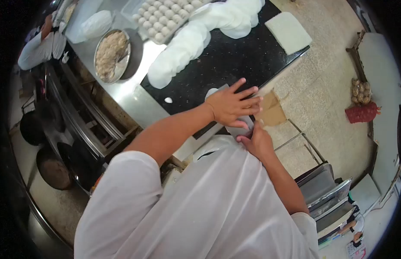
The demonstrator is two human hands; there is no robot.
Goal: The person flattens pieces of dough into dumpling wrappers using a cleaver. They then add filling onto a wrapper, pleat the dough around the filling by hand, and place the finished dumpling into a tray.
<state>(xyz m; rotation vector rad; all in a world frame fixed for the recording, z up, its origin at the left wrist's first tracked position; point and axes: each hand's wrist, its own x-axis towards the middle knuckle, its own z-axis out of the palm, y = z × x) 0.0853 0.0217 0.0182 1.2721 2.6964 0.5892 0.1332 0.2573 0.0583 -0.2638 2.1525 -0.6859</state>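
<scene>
My left hand (235,105) lies palm down with its fingers spread, on a flat grey metal blade (245,125) at the near right part of the black worktop (235,60). Close beside it, my right hand (258,141) is closed at the blade's near end; its grip is partly hidden. A white piece of dough (211,92) shows by my left wrist. A small white scrap (168,100) lies farther left. Overlapping thin white dough rounds (183,52) run along the worktop's far side.
Many dough balls fill a tray (159,42) at the back. Left of it stands a metal bowl of filling (110,56). A folded white cloth (288,32) lies at the right corner. Dark pans (55,166) are at left. Another person (45,47) stands at the upper left.
</scene>
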